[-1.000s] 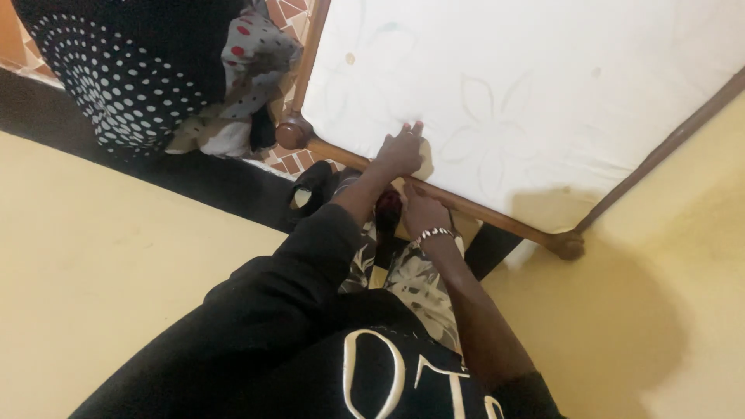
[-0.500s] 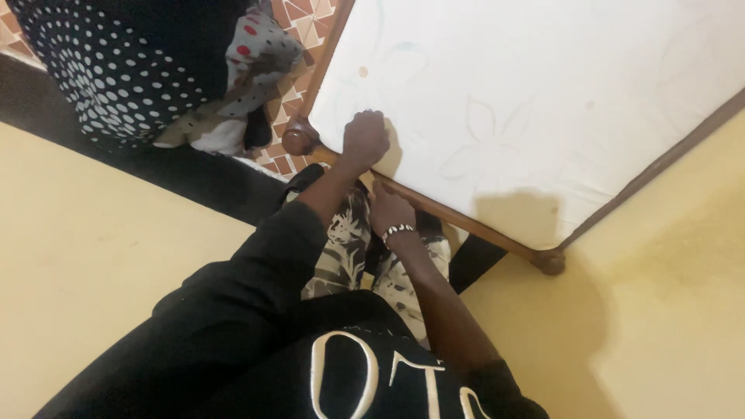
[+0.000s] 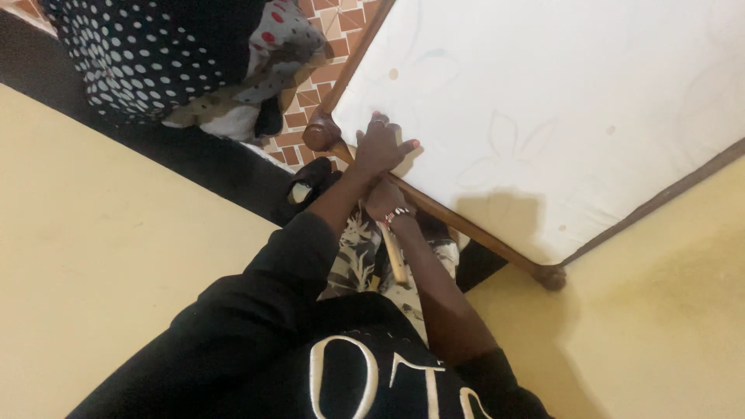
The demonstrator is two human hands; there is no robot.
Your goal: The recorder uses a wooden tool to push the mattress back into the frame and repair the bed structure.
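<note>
My left hand (image 3: 380, 147) rests on the edge of a white mattress (image 3: 559, 101), fingers curled over it just beside the round wooden corner post (image 3: 320, 136) of the bed frame. Directly below it, under the wooden side rail (image 3: 466, 225), my right hand (image 3: 384, 202) wears a beaded bracelet and is closed around a pale wooden handle (image 3: 396, 262) that points back towards my body. What sits at the handle's other end is hidden by the hand and the rail.
A black-and-white polka-dot cloth (image 3: 140, 54) and a heap of clothes (image 3: 256, 70) lie on the patterned tile floor (image 3: 310, 85). A dark shoe (image 3: 306, 186) sits near the post. A second bed post (image 3: 552, 275) stands lower right. Yellow surfaces flank both sides.
Both hands have moved along the bed rail towards the round corner post. The left hand now sits closer to that corner.
</note>
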